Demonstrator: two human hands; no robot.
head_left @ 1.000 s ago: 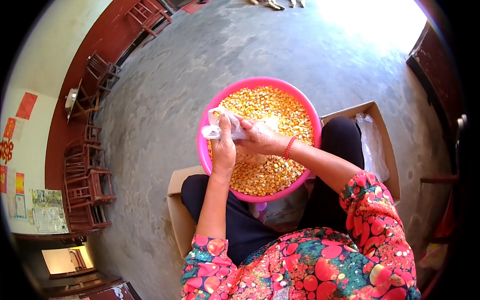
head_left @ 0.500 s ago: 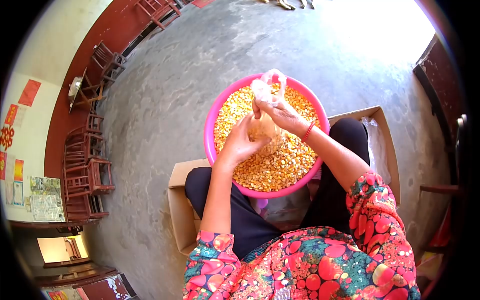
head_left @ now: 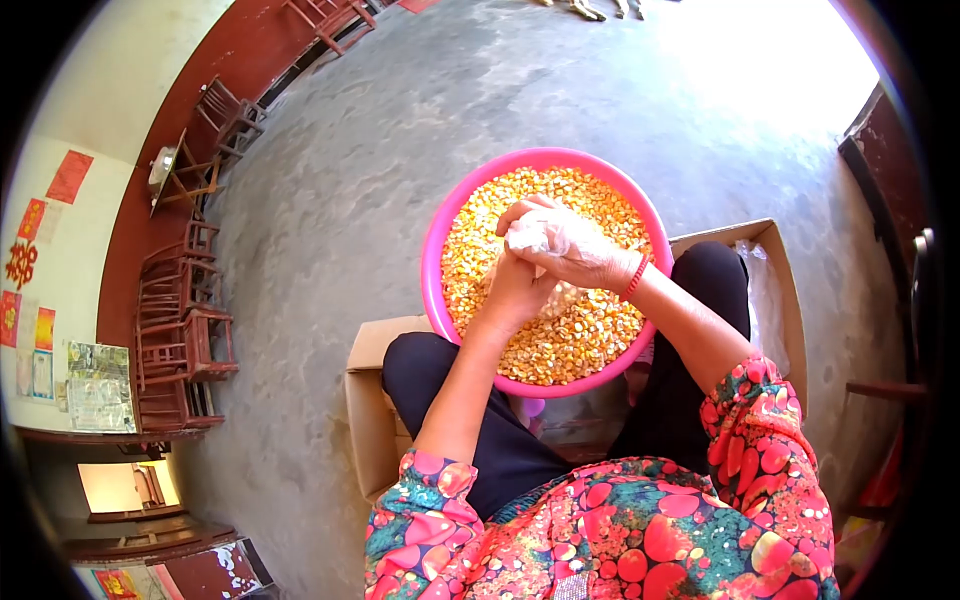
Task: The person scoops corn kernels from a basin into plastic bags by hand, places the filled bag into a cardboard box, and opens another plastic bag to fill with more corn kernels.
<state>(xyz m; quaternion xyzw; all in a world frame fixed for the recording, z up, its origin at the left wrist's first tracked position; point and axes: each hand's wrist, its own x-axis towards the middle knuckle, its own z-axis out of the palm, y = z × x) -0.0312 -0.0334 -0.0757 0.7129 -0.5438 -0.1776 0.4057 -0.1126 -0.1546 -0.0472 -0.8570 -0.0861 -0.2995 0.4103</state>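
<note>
Dried corn kernels (head_left: 580,345) fill a round pink basin (head_left: 432,265) between my knees. Over the kernels, a clear plastic bag (head_left: 535,236) is gathered at its neck between my two hands. My right hand (head_left: 580,250), with a red bracelet at the wrist, is closed on the bunched top. Just below it, my left hand (head_left: 518,285) is wrapped around the bag's neck, close against the right. The lower part of the bag is mostly hidden behind my hands and rests on or near the corn.
An open cardboard box (head_left: 365,420) shows at my left knee. Clear plastic bags (head_left: 765,310) lie in another box (head_left: 790,290) on my right. Wooden chairs (head_left: 185,350) line the left wall. An animal's legs (head_left: 590,10) show at the top edge.
My left hand has moved from the side of the corn-filled bag up to its neck, beside my right hand. The loose bag top that stood up is now bunched in my fingers.
</note>
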